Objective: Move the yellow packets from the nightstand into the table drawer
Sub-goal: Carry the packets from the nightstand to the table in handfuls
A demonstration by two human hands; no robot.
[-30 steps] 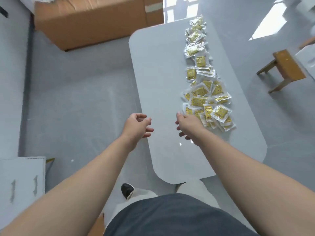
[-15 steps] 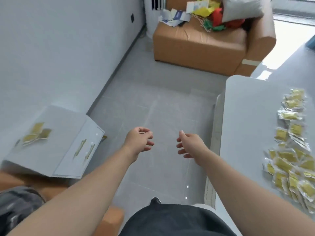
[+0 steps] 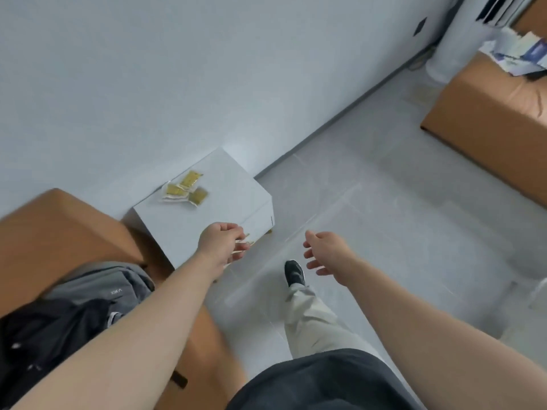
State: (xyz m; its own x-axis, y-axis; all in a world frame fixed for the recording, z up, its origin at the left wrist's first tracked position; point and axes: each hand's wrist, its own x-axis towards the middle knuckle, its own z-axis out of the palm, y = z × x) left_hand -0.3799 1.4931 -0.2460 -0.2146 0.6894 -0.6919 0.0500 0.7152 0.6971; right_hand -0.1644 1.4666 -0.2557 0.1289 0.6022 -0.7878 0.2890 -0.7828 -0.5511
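Yellow foil packets lie clustered on the white boxy nightstand, ahead and slightly left of the left hand, the nearer one. It's empty and loosely curled; the right hand is spread and farther off.

A pale wall meets a grey tiled floor along a dark skirting strip; a tan sofa stands far right, papers heaped on it; another tan seat, near left, carries grey and black clothes.

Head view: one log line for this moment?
left hand: open, empty | right hand: open, empty | packets: on nightstand, untouched
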